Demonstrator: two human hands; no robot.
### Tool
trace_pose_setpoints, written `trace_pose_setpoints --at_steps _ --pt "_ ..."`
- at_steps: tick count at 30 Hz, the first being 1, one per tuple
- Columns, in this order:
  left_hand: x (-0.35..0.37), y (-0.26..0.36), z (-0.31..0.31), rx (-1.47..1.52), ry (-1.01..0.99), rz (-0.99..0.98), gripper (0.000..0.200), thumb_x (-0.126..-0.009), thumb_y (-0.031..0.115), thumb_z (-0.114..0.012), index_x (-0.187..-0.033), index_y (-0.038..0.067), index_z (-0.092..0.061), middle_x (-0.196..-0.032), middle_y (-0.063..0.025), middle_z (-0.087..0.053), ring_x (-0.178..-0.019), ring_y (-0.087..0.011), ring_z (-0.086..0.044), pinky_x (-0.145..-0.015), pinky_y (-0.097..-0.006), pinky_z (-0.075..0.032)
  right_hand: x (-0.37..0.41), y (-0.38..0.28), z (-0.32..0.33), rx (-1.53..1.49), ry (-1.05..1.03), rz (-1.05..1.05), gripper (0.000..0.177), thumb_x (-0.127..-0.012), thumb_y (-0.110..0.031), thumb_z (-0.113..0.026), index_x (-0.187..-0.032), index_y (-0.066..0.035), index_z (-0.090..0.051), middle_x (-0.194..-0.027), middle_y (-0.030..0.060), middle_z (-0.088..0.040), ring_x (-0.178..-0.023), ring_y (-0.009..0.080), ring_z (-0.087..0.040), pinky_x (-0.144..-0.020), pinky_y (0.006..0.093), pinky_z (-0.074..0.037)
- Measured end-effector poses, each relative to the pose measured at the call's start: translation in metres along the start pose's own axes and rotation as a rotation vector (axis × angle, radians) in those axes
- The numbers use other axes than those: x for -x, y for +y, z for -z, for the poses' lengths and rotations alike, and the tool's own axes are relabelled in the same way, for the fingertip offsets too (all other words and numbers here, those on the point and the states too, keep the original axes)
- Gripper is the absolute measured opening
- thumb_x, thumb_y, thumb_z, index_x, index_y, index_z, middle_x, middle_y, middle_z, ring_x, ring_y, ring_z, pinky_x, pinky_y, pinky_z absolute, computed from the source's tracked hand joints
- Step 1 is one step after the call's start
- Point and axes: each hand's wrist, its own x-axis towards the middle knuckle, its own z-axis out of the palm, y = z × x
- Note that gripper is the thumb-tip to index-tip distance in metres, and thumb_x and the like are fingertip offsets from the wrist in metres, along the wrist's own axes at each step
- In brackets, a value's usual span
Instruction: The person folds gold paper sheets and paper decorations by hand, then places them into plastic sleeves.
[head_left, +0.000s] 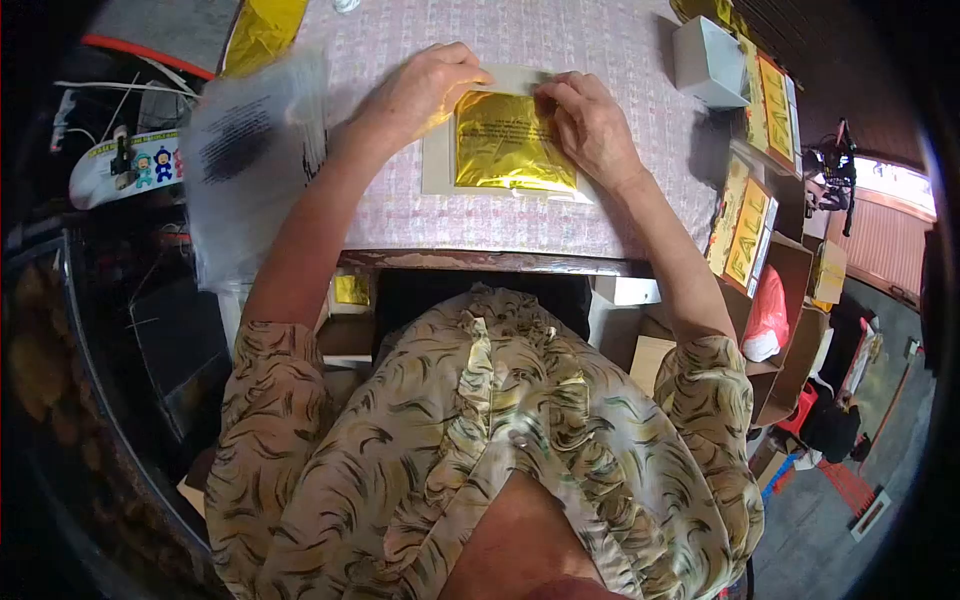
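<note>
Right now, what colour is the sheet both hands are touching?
The foil sheet is shiny gold; head view.

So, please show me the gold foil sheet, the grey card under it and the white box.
gold foil sheet [512, 140]: head view, middle of the foil.
grey card [437, 165]: head view, bare left margin.
white box [708, 62]: head view, its middle.

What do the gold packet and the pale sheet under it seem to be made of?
The gold packet looks like metallised foil or film: shiny, with creased glints. The pale sheet under it seems matt paper or card: flat, no shine.
</note>
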Motion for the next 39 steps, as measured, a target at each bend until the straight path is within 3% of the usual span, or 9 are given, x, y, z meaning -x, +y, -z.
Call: trace_pose_setpoints --at_steps 7,10,18,21,23,26,28,34,39 --pt "0.004 -0.030 0.015 0.004 0.080 0.044 0.017 -0.088 0.005 -0.071 -0.105 0.004 -0.074 -0.106 -0.0100 -0.069 -0.091 -0.0288 -0.071 -0.082 -0.0397 -0.058 -0.012 0.033 0.003 -0.344 -0.132 -0.193 0.028 -0.092 -0.002 -0.071 -0.121 -0.003 -0.068 -0.115 0.0140 -0.066 -0.104 0.0283 -0.068 -0.088 0.0351 -0.057" --pt "0.007 -0.033 0.018 0.151 0.079 0.182 0.021 -0.088 0.008 -0.072 -0.109 0.006 -0.073 -0.106 -0.0105 -0.069 -0.089 -0.0294 -0.071 -0.080 -0.0397 -0.058 -0.023 0.035 0.016 -0.136 -0.139 -0.284 0.054 -0.085 -0.024 -0.083 -0.131 -0.004 -0.063 -0.123 0.0153 -0.063 -0.114 0.0301 -0.066 -0.096 0.0388 -0.056" --pt "-0.001 -0.024 0.014 -0.122 0.081 0.202 0.037 -0.088 0.018 -0.077 -0.123 0.015 -0.067 -0.112 -0.0042 -0.067 -0.083 -0.0220 -0.069 -0.075 -0.0332 -0.059 -0.025 0.057 0.014 -0.057 -0.127 -0.266 0.066 -0.080 -0.031 -0.088 -0.135 -0.004 -0.061 -0.128 0.0174 -0.061 -0.117 0.0321 -0.065 -0.102 0.0387 -0.053" --pt "-0.008 -0.037 0.020 -0.089 -0.025 0.181 0.038 -0.087 0.018 -0.076 -0.123 0.014 -0.065 -0.113 -0.0051 -0.065 -0.084 -0.0206 -0.066 -0.077 -0.0323 -0.056 -0.025 0.070 0.011 -0.241 -0.126 -0.341 0.066 -0.079 -0.025 -0.090 -0.135 -0.005 -0.062 -0.126 0.0130 -0.063 -0.118 0.0274 -0.064 -0.102 0.0360 -0.053" --pt "-0.012 -0.046 0.025 -0.042 -0.102 0.183 0.038 -0.087 0.018 -0.076 -0.124 0.013 -0.065 -0.113 -0.0054 -0.064 -0.085 -0.0195 -0.064 -0.079 -0.0316 -0.055 -0.024 0.078 0.012 -0.700 -0.231 -0.580 0.066 -0.077 -0.020 -0.092 -0.134 -0.005 -0.063 -0.122 0.0077 -0.064 -0.118 0.0233 -0.062 -0.102 0.0341 -0.052" --pt "-0.020 -0.048 0.035 0.069 -0.242 0.213 0.043 -0.086 0.016 -0.076 -0.127 0.014 -0.063 -0.116 -0.0058 -0.060 -0.088 -0.0172 -0.060 -0.082 -0.0295 -0.052 -0.026 0.083 0.011 -0.637 -0.257 -0.579 0.067 -0.075 -0.016 -0.093 -0.134 -0.006 -0.063 -0.119 0.0031 -0.065 -0.118 0.0211 -0.060 -0.104 0.0340 -0.050" --pt "-0.023 -0.040 0.039 0.190 -0.255 0.464 0.049 -0.084 0.014 -0.077 -0.130 0.015 -0.061 -0.116 -0.0067 -0.057 -0.096 -0.0179 -0.057 -0.087 -0.0296 -0.051 -0.029 0.082 0.013 -0.600 -0.255 -0.530 0.068 -0.074 -0.018 -0.093 -0.134 -0.007 -0.062 -0.121 0.0040 -0.065 -0.118 0.0218 -0.060 -0.105 0.0348 -0.050" --pt "-0.024 -0.044 0.035 0.033 -0.268 0.349 0.057 -0.078 0.011 -0.081 -0.132 0.015 -0.061 -0.117 -0.0091 -0.054 -0.111 -0.0253 -0.053 -0.102 -0.0348 -0.046 -0.034 0.073 0.022 -0.189 -0.235 -0.361 0.069 -0.073 -0.026 -0.093 -0.132 -0.009 -0.063 -0.128 0.0100 -0.062 -0.121 0.0273 -0.060 -0.107 0.0379 -0.048" --pt "-0.031 -0.054 0.042 0.080 -0.323 0.262 0.044 -0.078 0.009 -0.081 -0.118 0.013 -0.062 -0.115 -0.0057 -0.053 -0.105 -0.0224 -0.051 -0.097 -0.0339 -0.045 -0.033 0.070 0.026 -0.180 -0.216 -0.355 0.070 -0.072 -0.030 -0.093 -0.132 -0.011 -0.062 -0.126 0.0120 -0.062 -0.120 0.0289 -0.060 -0.106 0.0379 -0.048"
